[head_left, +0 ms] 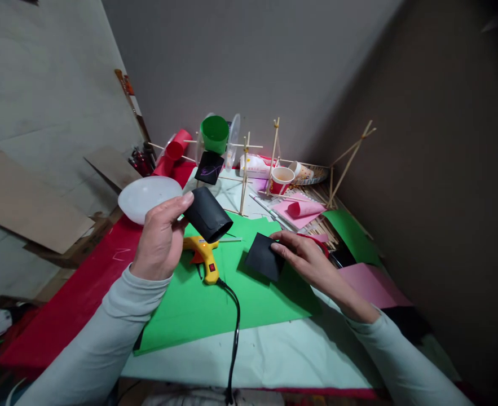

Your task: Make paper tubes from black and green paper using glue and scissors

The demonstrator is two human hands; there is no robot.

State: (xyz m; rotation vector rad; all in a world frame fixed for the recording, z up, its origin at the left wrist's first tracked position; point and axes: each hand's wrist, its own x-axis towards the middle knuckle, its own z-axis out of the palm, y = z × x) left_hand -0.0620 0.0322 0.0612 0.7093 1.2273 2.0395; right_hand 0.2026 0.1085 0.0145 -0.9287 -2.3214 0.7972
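Observation:
A rolled black paper tube is tilted in my left hand, its thumb and fingers closed round one end. My right hand pinches the edge of a flat black paper square just above the green sheet. Between the hands lies a yellow hot glue gun on the green sheet, a glue stick near it and its black cable running toward the front edge. A second black square with purple marks is farther back, below a green paper cylinder.
A white bowl stands at the left on red cloth. Several wooden-stick frames rise at the back. A red paper cup, pink paper and loose sticks crowd the right. A grey wall closes off the back.

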